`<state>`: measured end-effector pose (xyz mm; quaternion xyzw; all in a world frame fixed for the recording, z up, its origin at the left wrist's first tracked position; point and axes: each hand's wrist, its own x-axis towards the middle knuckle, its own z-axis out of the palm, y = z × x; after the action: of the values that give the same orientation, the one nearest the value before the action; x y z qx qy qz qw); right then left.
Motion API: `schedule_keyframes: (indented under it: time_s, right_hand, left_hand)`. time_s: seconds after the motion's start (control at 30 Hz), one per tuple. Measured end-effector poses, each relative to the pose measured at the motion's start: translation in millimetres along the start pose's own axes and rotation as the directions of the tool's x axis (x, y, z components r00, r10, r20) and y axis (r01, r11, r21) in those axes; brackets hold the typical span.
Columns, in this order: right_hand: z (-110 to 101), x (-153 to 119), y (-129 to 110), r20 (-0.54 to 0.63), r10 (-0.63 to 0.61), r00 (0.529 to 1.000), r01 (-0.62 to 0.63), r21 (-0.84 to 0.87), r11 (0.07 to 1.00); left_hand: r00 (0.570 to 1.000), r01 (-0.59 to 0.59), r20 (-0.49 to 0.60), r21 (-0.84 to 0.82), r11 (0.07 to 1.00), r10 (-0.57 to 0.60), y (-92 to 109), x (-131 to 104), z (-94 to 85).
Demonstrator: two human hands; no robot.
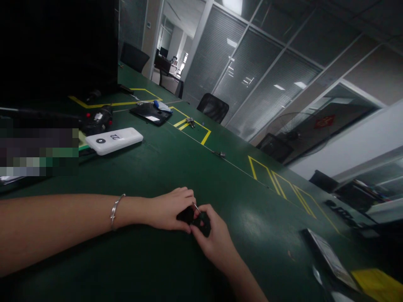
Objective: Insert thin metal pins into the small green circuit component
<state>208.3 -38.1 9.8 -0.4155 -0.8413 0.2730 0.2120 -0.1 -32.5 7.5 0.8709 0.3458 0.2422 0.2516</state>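
A green table [157,167] (yellow-lined) bears a white oblong device [121,141].

White device [127,138]: the number "22" is borne in dark figures on its top face; the mark inside its round black spot [100,141] cannot be made out.
Black flat case [147,110]: a white label [153,118] is carried, too small to be read.
Red sign [325,121]: its marks are blurred beyond reading.

Head-worn view faces forward and down, near the green table [151,167]; tilted sideways
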Motion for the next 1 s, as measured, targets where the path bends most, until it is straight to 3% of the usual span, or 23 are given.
schedule_keyframes:
  time_s: [0.23,0.4,0.5,1.0]
  right_hand:
    - [1,4,13,-0.109,0.070,0.992,-0.049,0.182,0.982]
    - [6,4,18,-0.291,0.069,0.954,0.027,0.313,0.949]
    - [7,2,13,-0.343,0.058,0.938,0.061,0.326,0.944]
    - [13,1,4,-0.300,-0.065,0.952,0.151,0.276,0.949]
  left_hand:
    - [0.985,0.087,-0.115,-0.305,0.948,-0.128,-7,2,1.4]
    - [0.979,0.117,-0.083,-0.512,0.851,-0.185,-13,6,3.7]
    - [0.982,0.104,-0.081,-0.513,0.852,-0.168,-11,6,5.3]
    - [0.994,0.034,-0.080,-0.400,0.916,-0.072,-5,4,13.0]
